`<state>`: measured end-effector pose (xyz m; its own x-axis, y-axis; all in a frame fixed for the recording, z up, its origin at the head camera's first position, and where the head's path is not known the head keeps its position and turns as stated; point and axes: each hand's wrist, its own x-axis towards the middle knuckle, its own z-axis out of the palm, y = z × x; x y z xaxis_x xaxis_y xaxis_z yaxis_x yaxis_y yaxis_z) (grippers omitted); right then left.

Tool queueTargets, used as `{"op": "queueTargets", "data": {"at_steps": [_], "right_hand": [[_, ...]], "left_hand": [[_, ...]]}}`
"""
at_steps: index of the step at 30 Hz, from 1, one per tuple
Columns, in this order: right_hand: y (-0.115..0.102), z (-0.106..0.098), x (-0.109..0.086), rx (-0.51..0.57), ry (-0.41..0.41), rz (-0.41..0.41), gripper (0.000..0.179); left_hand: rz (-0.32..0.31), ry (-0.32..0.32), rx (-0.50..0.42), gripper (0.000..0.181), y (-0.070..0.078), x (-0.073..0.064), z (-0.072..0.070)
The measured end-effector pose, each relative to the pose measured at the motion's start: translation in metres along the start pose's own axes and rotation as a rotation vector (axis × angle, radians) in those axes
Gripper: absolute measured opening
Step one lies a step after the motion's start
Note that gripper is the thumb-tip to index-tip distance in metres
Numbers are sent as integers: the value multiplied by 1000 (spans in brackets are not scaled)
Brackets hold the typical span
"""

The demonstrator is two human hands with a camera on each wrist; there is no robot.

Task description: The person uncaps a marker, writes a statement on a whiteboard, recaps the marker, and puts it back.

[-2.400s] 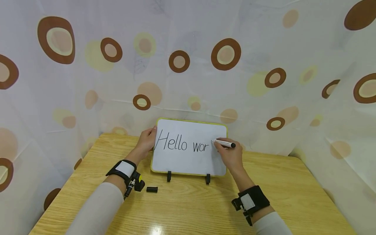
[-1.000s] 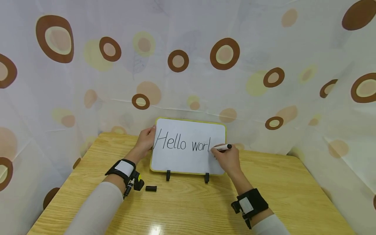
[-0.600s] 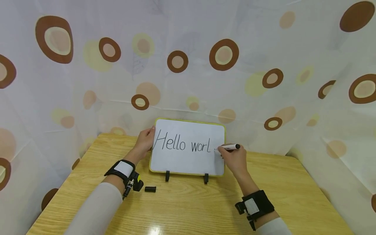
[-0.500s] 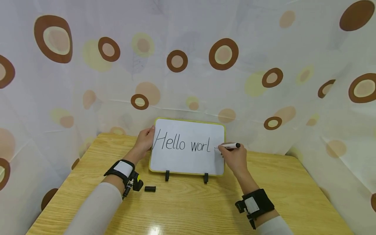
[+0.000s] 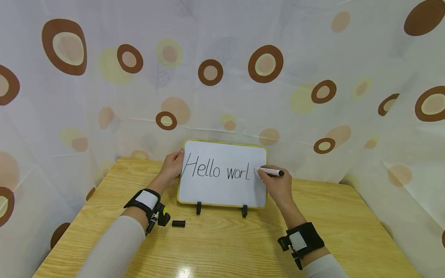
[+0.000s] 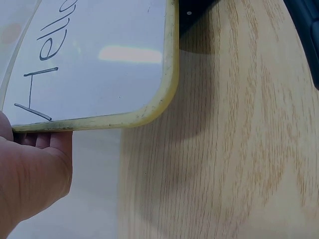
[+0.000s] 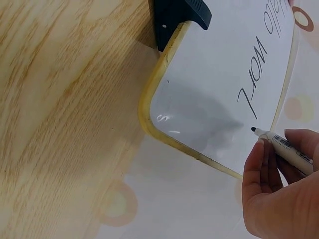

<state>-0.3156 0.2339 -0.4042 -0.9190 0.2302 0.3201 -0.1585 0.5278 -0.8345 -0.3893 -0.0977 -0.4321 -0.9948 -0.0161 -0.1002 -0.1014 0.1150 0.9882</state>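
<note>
A whiteboard (image 5: 222, 193) with a yellow rim leans back on two black stand feet, bearing "Hello worl" in black handwriting. My left hand (image 5: 172, 166) grips its left edge, thumb in front; in the left wrist view the other fingers (image 6: 61, 142) pass behind the rim. My right hand (image 5: 278, 185) pinches a white marker (image 5: 271, 171) with a black end at the board's right side. In the right wrist view the marker's dark tip (image 7: 253, 129) points at the board just past the "l"; whether it touches the surface I cannot tell.
A black marker cap (image 5: 179, 223) lies on the wooden table (image 5: 222, 247) before the board. The stand's black feet (image 5: 245, 211) jut out under the lower rim. A patterned curtain (image 5: 229, 100) hangs close behind the board.
The "l" has been added after "wor". Since then my right hand has shifted right with the marker, and its tip has risen slightly. My left hand keeps its grip on the board.
</note>
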Motion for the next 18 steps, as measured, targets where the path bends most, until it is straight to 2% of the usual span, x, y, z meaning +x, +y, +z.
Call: {"op": "queueTargets", "data": {"at_steps": [7, 18], "right_hand": [[1, 2, 0, -44, -1, 11, 22], [1, 3, -1, -49, -5, 26, 18]], "left_hand": [[6, -7, -5, 52, -1, 1, 0], [11, -15, -12, 52, -1, 1, 0]]}}
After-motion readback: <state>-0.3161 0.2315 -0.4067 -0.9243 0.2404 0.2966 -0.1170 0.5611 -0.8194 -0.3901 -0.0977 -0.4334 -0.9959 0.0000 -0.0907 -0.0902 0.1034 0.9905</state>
